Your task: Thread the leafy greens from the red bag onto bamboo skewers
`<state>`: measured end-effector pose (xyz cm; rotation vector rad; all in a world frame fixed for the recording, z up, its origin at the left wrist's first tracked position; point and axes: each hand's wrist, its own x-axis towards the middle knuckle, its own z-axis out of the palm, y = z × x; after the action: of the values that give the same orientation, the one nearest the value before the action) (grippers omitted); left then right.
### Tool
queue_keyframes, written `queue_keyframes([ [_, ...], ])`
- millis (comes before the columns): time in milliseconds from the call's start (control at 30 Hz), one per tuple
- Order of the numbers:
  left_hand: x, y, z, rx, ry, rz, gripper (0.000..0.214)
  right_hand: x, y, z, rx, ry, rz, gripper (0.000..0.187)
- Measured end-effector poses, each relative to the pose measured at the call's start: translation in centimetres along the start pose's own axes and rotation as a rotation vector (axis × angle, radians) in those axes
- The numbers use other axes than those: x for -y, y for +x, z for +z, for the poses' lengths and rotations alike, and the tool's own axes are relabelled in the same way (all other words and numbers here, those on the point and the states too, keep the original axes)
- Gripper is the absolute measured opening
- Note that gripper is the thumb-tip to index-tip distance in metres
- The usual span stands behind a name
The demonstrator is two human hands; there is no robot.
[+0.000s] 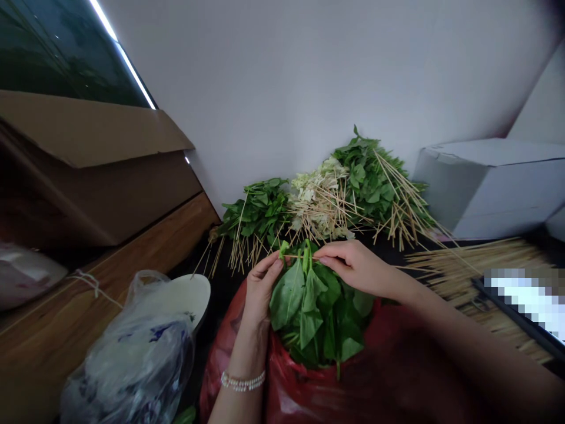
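Skewer: through my feed, a thin pale bamboo skewer (300, 256) crosses the top of a bunch of dark green leaves (311, 306), over a red plastic bag (233, 330).
Left hand (262, 288): pinching the skewer's near end.
Right hand (353, 262): thumb and fingers pinching its far end.
Beyond: heaped green leaves with skewers (371, 176).

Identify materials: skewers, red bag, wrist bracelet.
The skewers look like bare bamboo or light wood: pale, matte, unpainted. The red bag seems thin plastic film: glossy, softly creased. The bracelet looks like pearl or imitation pearl: small lustrous white beads.
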<state>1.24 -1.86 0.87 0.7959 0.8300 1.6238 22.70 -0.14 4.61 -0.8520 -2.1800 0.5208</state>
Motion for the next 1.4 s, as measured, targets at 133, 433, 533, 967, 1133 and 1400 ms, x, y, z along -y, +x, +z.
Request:
queue_keyframes([
  [133, 0.1, -0.1, -0.2, 0.005, -0.001, -0.006, 0.032, 0.1, 0.0, 0.0, -0.009, -0.016, 0.002, 0.028],
  [433, 0.3, 0.2, -0.4, 0.012, 0.039, 0.037, 0.026, 0.4, -0.1, 0.1, -0.008, -0.022, 0.015, 0.028],
  [533, 0.2, 0.2, -0.5, 0.003, 0.061, 0.034, 0.026, 0.5, -0.1, 0.0, 0.007, -0.041, 0.015, 0.029],
  [967, 0.3, 0.0, -0.3, -0.041, 0.174, 0.027, 0.026, 0.8, -0.4, 1.7, 0.001, -0.138, 0.007, 0.028],
  [1133, 0.4, 0.1, -0.4, -0.045, 0.162, -0.031, 0.029, 0.8, -0.4, 2.6, -0.022, -0.116, -0.010, 0.028],
  [1400, 0.1, -0.8, 0.2, 0.156, 0.385, 0.165, 0.040, 0.9, -0.4, 2.4, -0.064, -0.113, -0.045, 0.029],
])
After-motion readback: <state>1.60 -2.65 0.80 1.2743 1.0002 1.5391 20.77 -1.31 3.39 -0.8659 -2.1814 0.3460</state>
